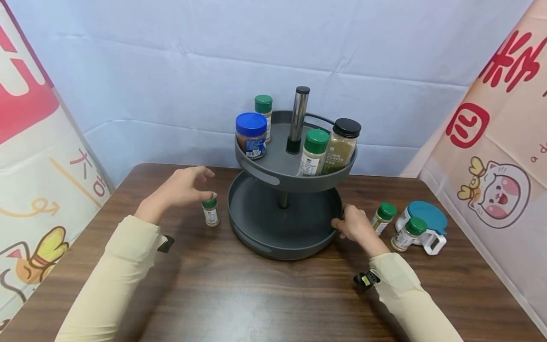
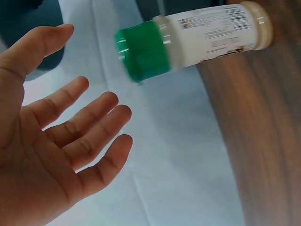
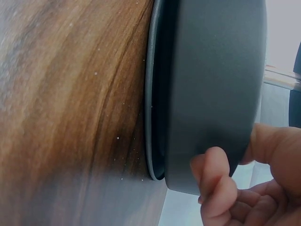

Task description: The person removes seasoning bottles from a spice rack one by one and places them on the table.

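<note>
A two-tier dark grey turntable rack [image 1: 284,232] stands mid-table with a metal post. My right hand [image 1: 353,223] pinches the rim of its lower tier, thumb inside and fingers outside, as the right wrist view shows. Left of the rack, a green-capped spice jar [image 1: 211,213] stands upright on the table. Beside and above that jar is my left hand [image 1: 181,190], fingers spread and apart from it in the left wrist view. The upper tier carries a blue-lidded jar [image 1: 251,135], a black-lidded cumin powder jar [image 1: 340,145] and two green-capped jars [image 1: 314,154].
Right of the rack stand two more green-capped jars [image 1: 384,216] and a white container with a teal lid [image 1: 427,218]. Behind the wooden table [image 1: 239,299] hangs a pale cloth [image 1: 171,95]. Printed cloths flank both sides.
</note>
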Tool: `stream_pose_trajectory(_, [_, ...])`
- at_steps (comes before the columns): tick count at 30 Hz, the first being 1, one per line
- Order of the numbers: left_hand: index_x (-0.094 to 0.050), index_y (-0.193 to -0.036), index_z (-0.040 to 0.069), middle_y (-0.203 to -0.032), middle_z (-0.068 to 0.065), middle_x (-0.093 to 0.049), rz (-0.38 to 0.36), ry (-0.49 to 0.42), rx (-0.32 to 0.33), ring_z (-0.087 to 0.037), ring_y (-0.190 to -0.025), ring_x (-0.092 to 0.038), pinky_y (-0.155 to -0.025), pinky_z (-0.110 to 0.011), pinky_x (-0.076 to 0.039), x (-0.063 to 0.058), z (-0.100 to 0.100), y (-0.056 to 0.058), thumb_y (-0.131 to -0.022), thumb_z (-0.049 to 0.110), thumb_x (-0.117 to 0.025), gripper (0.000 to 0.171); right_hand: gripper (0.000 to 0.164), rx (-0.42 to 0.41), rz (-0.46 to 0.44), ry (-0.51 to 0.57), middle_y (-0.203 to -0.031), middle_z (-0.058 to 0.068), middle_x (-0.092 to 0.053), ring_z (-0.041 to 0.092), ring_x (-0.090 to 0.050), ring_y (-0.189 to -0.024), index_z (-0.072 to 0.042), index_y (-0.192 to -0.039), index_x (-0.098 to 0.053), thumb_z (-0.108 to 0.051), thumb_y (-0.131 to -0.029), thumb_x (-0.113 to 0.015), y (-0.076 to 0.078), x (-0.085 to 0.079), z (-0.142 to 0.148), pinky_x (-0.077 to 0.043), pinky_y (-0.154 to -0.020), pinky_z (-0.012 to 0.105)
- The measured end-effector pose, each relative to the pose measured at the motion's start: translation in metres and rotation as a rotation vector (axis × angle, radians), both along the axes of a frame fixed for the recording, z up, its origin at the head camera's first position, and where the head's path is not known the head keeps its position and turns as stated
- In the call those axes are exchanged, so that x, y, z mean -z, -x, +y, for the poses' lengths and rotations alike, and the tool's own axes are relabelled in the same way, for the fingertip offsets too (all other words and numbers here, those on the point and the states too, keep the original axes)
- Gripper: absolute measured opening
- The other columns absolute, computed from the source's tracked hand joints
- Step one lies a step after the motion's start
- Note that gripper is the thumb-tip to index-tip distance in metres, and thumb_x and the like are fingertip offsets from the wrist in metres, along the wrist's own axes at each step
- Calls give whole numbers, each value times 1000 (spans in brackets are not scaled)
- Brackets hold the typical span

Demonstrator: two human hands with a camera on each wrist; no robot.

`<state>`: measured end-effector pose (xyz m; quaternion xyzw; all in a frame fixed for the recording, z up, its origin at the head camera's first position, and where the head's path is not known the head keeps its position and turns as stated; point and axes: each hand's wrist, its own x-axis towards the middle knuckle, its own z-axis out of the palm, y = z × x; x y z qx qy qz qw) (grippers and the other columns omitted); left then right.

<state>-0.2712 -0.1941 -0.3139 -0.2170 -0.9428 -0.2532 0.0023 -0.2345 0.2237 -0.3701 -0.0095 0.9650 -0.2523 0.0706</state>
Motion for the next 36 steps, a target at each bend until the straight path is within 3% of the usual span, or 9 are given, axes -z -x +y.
stream_pose_trajectory(10, [-54,-116,7,-108,-17,-59,83,8,-14,-29,-101,-51,-84,-52,-44,-33,9,-1,-75,33,-70,52,24,11,3,-7,-55,10,-60,18,-54,-50,6,-93,-53,-16,-85,-54,0,0,0,-47,-52,36])
stream_pose_trajectory(26, [-55,-116,9,-109,-13,-58,143,-60,20,-26,-98,-52,-81,-47,-47,-57,27,-4,-77,33,-68,49,21,19,11,-10,-55,9,-60,17,-55,-49,4,-87,-54,-17,-85,-54,-2,-1,-2,-47,-52,36])
stream_pose_trajectory(36, [-56,-116,8,-110,-15,-59,205,-94,-51,-27,-96,-53,-81,-49,-47,-79,40,-8,-78,31,-68,46,21,26,14,-18,-55,10,-61,17,-55,-49,4,-87,-53,-17,-85,-54,-1,-1,-2,-47,-52,35])
